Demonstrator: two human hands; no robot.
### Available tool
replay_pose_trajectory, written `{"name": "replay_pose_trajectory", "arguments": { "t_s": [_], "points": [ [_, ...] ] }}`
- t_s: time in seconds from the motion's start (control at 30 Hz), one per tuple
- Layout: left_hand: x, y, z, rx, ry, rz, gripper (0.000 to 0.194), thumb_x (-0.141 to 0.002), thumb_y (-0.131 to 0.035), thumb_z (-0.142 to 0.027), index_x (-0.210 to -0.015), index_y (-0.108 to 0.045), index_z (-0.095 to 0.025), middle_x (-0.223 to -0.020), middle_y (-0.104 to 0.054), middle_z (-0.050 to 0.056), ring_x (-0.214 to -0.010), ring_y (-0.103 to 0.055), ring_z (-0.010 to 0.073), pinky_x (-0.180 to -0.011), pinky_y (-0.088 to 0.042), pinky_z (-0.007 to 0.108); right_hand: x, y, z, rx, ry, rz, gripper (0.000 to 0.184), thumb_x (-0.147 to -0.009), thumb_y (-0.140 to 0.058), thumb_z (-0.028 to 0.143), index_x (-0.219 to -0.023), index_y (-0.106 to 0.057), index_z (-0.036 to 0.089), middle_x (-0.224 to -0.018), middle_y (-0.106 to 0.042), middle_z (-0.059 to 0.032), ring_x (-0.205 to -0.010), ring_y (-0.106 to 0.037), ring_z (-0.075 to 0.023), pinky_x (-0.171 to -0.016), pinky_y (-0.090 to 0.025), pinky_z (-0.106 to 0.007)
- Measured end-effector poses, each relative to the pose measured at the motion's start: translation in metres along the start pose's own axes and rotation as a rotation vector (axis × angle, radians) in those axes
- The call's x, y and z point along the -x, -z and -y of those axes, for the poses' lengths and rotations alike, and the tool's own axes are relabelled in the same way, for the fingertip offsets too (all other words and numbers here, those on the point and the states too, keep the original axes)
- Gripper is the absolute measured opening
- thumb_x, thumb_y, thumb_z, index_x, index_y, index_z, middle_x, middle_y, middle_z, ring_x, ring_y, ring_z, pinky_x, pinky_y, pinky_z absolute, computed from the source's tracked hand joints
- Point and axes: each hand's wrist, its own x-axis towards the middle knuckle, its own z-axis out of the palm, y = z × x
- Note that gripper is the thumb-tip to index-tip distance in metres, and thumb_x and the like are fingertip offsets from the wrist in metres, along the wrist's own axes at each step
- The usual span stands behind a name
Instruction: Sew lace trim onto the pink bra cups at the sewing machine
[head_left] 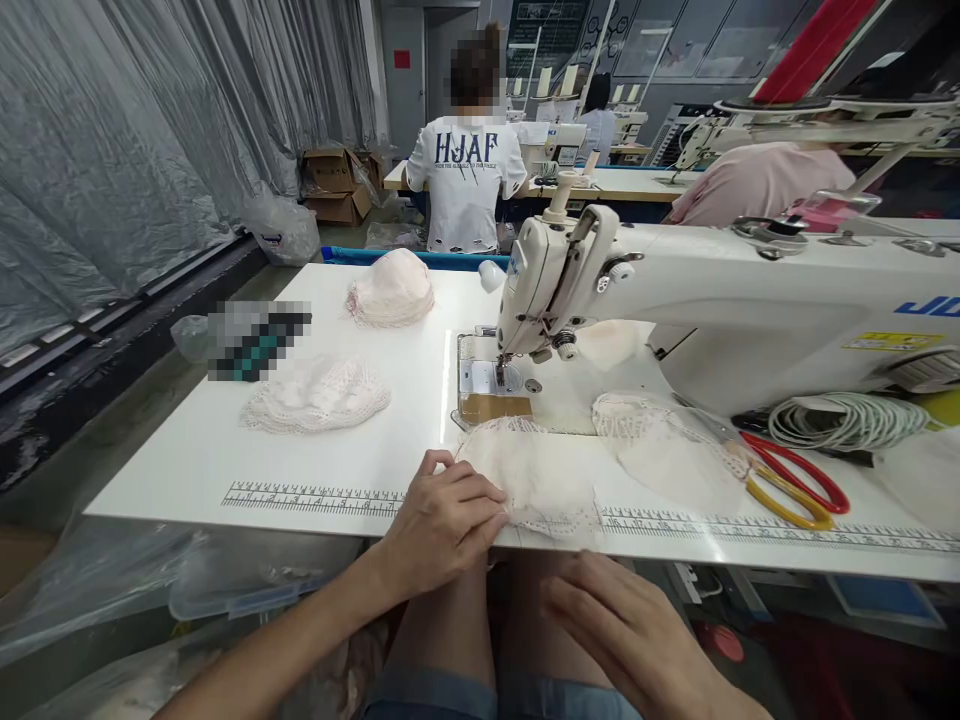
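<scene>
A sheer cream piece of lace-trimmed fabric (551,475) lies at the table's front edge, just below the sewing machine's needle area. My left hand (450,510) grips the left side of this fabric, its thumb and fingers closed together on it. My right hand (626,620) is in front of the table edge, apart from the fabric; its fingers are loosely extended, somewhat blurred, with nothing visible in them. The white sewing machine (585,280) stands beyond the fabric, its presser foot (501,372) over the metal plate. Another cream lace piece (667,450) lies to the right.
Red-and-yellow-handled scissors (799,485) rest at the right, near coiled pale cord (847,422). Two piles of lace pieces, one white (319,395) and one pinkish (394,288), sit on the left. A printed ruler (315,498) runs along the front edge. Co-workers sit beyond.
</scene>
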Motion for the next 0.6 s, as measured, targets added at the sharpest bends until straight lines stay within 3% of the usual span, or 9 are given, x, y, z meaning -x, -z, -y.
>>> {"name": "replay_pose_trajectory", "arguments": {
  "t_s": [0.1,0.17,0.27,0.33,0.4,0.5,0.6],
  "points": [
    [-0.001,0.000,-0.001,0.047,0.057,-0.001,0.019,-0.088,-0.050,-0.020,-0.077,-0.066,-0.019,-0.091,-0.070,-0.001,-0.082,-0.058,0.0128,-0.085,-0.028,0.036,-0.002,-0.018,-0.011,0.117,-0.028,-0.137,0.020,-0.092,-0.043,0.013,-0.110,-0.052,0.017,-0.078,-0.058,-0.0050,-0.067,-0.052,-0.0144,-0.057,-0.042,-0.025],
    [-0.001,-0.001,-0.001,0.060,0.074,-0.004,0.020,-0.088,-0.049,-0.020,-0.076,-0.066,-0.019,-0.091,-0.071,-0.001,-0.082,-0.059,0.0130,-0.085,-0.028,0.036,-0.012,-0.026,-0.017,0.176,0.026,-0.184,0.025,-0.092,-0.041,0.011,-0.114,-0.052,0.017,-0.078,-0.058,-0.0046,-0.066,-0.051,-0.0139,-0.058,-0.042,-0.025],
    [0.000,-0.001,0.000,0.050,0.073,-0.005,0.021,-0.088,-0.050,-0.019,-0.074,-0.065,-0.018,-0.089,-0.071,-0.001,-0.080,-0.059,0.0119,-0.086,-0.027,0.036,-0.025,-0.027,-0.020,0.211,0.125,-0.235,0.025,-0.091,-0.038,0.009,-0.104,-0.057,0.017,-0.074,-0.058,-0.0045,-0.063,-0.051,-0.0138,-0.056,-0.041,-0.025],
    [0.000,-0.002,0.000,0.025,0.059,-0.012,0.020,-0.088,-0.050,-0.019,-0.074,-0.064,-0.018,-0.089,-0.070,-0.002,-0.080,-0.059,0.0111,-0.085,-0.027,0.036,-0.025,-0.022,-0.019,0.184,0.116,-0.262,0.020,-0.090,-0.040,0.008,-0.094,-0.058,0.016,-0.074,-0.059,-0.0053,-0.064,-0.052,-0.0143,-0.056,-0.041,-0.026],
    [0.001,-0.002,0.000,-0.014,0.027,-0.031,0.018,-0.088,-0.050,-0.019,-0.076,-0.064,-0.018,-0.090,-0.070,-0.002,-0.080,-0.059,0.0108,-0.084,-0.028,0.036,-0.012,-0.013,-0.019,0.162,0.063,-0.260,0.016,-0.090,-0.043,0.010,-0.092,-0.057,0.017,-0.076,-0.060,-0.0058,-0.066,-0.054,-0.0150,-0.058,-0.043,-0.026],
    [0.004,-0.005,0.001,-0.112,-0.062,-0.065,0.013,-0.088,-0.051,-0.018,-0.083,-0.063,-0.017,-0.092,-0.070,-0.001,-0.081,-0.058,0.0112,-0.083,-0.030,0.035,0.031,0.001,-0.026,0.192,-0.011,-0.237,0.016,-0.091,-0.042,0.015,-0.095,-0.057,0.020,-0.079,-0.063,-0.0049,-0.071,-0.060,-0.0161,-0.063,-0.047,-0.024],
    [0.008,-0.009,0.002,-0.234,-0.154,-0.081,0.012,-0.087,-0.050,-0.011,-0.089,-0.060,-0.016,-0.094,-0.068,0.001,-0.082,-0.058,0.0118,-0.081,-0.031,0.034,0.085,0.009,-0.040,0.232,-0.157,-0.116,0.029,-0.093,-0.035,0.023,-0.079,-0.060,0.024,-0.067,-0.062,-0.0007,-0.056,-0.059,-0.0131,-0.049,-0.045,-0.020]
  ]
}}
